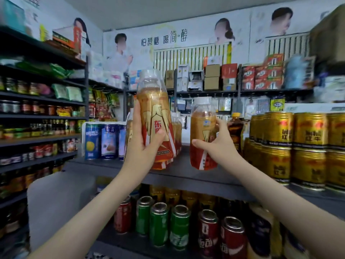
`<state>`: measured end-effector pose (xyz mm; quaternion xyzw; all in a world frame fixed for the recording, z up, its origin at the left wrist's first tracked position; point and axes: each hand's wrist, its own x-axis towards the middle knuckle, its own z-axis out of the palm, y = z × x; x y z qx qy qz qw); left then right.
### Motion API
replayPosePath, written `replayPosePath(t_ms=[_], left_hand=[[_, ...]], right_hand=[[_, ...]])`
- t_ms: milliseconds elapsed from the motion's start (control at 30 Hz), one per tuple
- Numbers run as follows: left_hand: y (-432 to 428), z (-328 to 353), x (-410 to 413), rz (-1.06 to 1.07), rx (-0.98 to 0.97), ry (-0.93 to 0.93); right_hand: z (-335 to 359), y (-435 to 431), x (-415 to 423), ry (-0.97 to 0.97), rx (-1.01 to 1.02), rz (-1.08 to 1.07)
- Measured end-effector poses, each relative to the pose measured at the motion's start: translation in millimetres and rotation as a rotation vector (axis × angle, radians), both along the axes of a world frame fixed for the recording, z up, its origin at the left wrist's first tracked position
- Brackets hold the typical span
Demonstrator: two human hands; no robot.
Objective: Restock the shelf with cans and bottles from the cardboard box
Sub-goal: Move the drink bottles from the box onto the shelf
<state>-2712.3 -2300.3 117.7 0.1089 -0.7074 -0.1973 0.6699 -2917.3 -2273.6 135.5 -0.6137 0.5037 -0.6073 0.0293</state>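
Each of the two plastic bottles has amber liquid, a gold-and-red wrap label and a clear domed cap. The left hand (143, 144) grips the taller-looking bottle (155, 109) round its lower half, fingers behind and thumb across the label in front. The right hand (218, 144) holds the second bottle (202, 128) from its right side, thumb under the label's red part, fingertips curled near its shoulder. Both bottles sit low over the dark grey shelf board (186, 176), well apart from each other; whether their bases touch it cannot be told. More bottles of the same kind stand just behind the left one, their number unclear. Three blue cans (101, 141) stand to the left, and gold cans (309, 131) are stacked two high on the right beside one brown bottle with a yellow cap (235, 128). Three green cans (168, 225) show on the shelf below
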Motion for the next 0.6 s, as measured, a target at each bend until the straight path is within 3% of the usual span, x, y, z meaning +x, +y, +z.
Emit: replayPosePath(t_ms=[300,500,600], left_hand=[[-27.6,10.6,-5.1,0.011,0.061,0.012],[-53.1,9.3,11.0,-0.079,0.085,0.021],[-67.3,6.4,19.2,-0.147,0.075,0.014]], right_hand=[[2.3,-64.6,-16.9,-0.118,0.094,-0.066],[-2.8,-95.2,-15.8,-0.06,0.225,-0.21],[2.4,-106.6,-19.9,0.007,0.387,-0.242]])
